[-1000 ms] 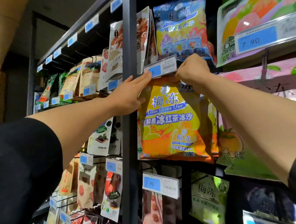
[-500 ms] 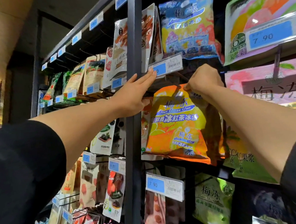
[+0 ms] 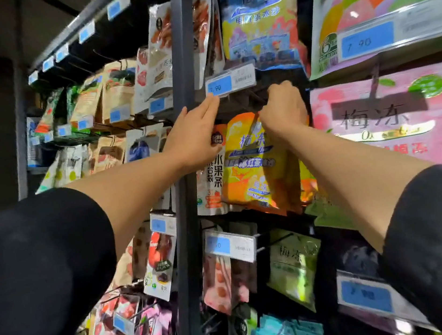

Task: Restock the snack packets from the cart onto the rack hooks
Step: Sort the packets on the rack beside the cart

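While raised to the hook row under the price tag (image 3: 229, 81), hangs as an orange snack packet (image 3: 253, 168) from the right hand (image 3: 282, 108), fingers curled tight on its top margin, knuckles toward the camera. Sits just right of the rack upright (image 3: 180, 60), below the blue packet (image 3: 259, 19), left of the pink packet (image 3: 391, 122), overlapping a white packet (image 3: 214, 179) beside it. Cannot be told whether already threaded on the hook: wire and hang hole hidden behind the fist and in shadow.

Left hand (image 3: 195, 134): fingers straight and together, tips touching the underside of the price tag, grasping nothing; apparently tilts the tag up to clear the hook's end.

Handling, judged from appearance: glossy film pouch, soft and pliable, creased under the grip, fuller lower down; probably light to moderate in weight, contents likely yielding. Slips readily on smooth film, so best taken at the flat sealed strip along the top, either side of the hang hole, where stiffest. Better not squeezed at the filled body. Tearing possible at the hole if dragged sideways against the wire; calls for a straight push back along the hook.

Cart not in view.
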A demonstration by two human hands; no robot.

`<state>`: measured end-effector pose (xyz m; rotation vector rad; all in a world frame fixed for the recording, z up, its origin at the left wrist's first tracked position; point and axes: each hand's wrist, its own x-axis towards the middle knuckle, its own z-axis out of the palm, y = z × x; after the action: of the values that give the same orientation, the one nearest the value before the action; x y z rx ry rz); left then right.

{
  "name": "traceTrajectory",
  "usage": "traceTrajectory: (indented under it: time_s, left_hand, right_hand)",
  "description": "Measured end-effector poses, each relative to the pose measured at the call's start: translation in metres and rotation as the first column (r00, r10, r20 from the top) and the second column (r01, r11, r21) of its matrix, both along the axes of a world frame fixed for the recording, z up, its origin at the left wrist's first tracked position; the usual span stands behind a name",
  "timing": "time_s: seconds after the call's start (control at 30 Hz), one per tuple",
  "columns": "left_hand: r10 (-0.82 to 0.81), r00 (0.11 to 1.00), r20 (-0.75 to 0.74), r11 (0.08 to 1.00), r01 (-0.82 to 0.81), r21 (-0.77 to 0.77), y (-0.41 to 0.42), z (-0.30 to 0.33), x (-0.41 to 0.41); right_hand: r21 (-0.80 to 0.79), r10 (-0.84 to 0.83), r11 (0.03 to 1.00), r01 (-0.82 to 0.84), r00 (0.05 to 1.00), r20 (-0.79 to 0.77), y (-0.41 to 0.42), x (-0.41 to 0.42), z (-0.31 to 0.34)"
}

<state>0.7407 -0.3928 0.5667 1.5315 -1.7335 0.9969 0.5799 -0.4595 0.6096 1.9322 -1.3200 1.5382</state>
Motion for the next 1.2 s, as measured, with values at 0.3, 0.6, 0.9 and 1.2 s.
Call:
traceTrajectory:
  time_s: [0.3,0.6,0.9,1.2]
  left_hand:
    - [-0.568,0.776,-0.273,0.82,0.506,-0.268,0.026,-0.082,-0.106]
    - [-0.888,0.125,-0.442,0.324,0.852,-0.41,0.095,-0.145,-0.351]
    - [-0.723,-0.217,-0.656,-0.333,0.941,0.055,0.259,-0.31,-0.599]
    - [-0.589,-0.083,-0.804,-0.651,0.638,0.411,0.403,-0.464,-0.768]
  right_hand:
    - [-0.117,0.258,0.959,-0.259,0.966,-0.031,0.093,-0.076,-0.056]
    - [-0.232,-0.337,0.891,0.39,0.912,0.235,0.205,-0.328,-0.165]
    - [0.344,-0.817,0.516,0.784,0.33,0.474,0.408,-0.538,-0.388]
    - [0.689,-0.92,0.253,0.679,-0.051,0.388,0.578,-0.679,-0.537]
